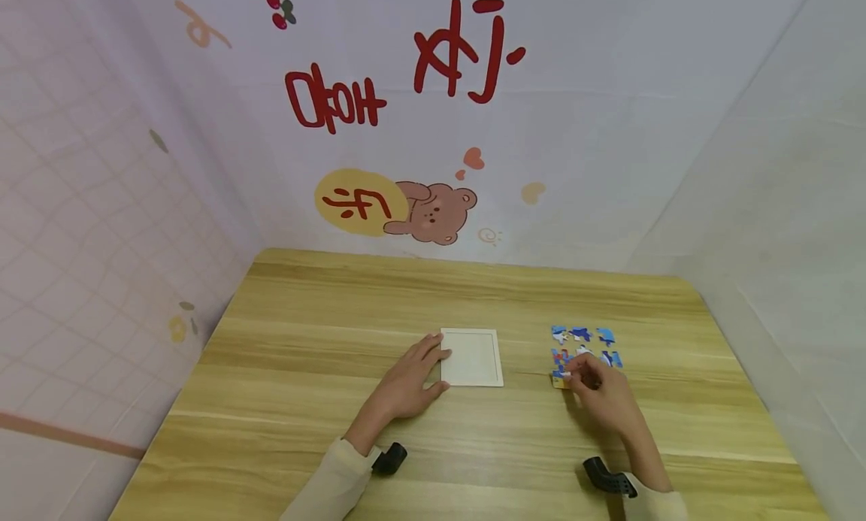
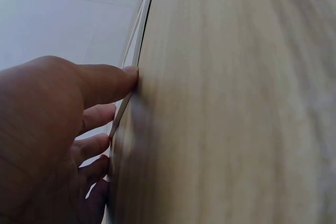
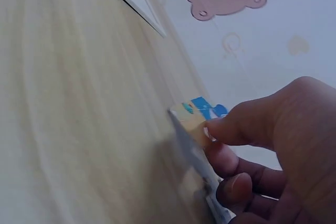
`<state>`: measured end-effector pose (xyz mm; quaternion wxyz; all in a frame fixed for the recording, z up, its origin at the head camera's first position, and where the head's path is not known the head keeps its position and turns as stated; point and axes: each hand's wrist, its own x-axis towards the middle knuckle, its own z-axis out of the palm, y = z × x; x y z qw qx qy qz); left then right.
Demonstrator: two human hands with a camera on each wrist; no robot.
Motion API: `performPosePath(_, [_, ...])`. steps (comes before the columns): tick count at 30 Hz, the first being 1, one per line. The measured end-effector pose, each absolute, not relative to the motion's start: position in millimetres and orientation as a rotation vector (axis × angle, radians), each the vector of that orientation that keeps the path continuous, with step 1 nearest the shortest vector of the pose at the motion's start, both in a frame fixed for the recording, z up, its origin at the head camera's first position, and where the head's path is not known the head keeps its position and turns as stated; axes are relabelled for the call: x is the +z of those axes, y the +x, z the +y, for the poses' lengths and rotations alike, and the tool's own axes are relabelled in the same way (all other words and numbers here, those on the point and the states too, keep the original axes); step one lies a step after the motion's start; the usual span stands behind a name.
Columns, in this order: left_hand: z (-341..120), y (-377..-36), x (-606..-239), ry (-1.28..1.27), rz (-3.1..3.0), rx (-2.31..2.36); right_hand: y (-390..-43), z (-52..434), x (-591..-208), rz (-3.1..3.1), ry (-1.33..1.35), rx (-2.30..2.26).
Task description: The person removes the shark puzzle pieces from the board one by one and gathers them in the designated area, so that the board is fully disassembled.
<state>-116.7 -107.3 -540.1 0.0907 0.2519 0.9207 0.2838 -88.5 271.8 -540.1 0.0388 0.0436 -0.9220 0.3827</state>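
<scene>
Pinching 1 puzzle piece (image 1: 561, 380) at the near edge of the loose pieces (image 1: 585, 345) with my right hand (image 1: 604, 395), my left hand (image 1: 409, 380) lies flat-fingered against the white tray (image 1: 471, 357) on the worktop (image 1: 338, 401), which looks unfilled, so I judge nearly everything remains.

Pale, matt wood-grain table (image 1: 473, 431) under both hands; flat white matt card tray (image 1: 471, 357) at left fingertips; thin printed cardboard puzzle piece (image 3: 191, 121) pinched in right fingers.

Bright, even light; wrist views blurred close-up.
</scene>
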Motion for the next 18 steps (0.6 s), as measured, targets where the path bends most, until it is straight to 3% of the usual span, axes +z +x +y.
performPosePath(18, [-107.1,-116.1,-539.5,0.736,2.732,0.849,-98.5,278.4,-533.6,-2.914,0.186,0.985])
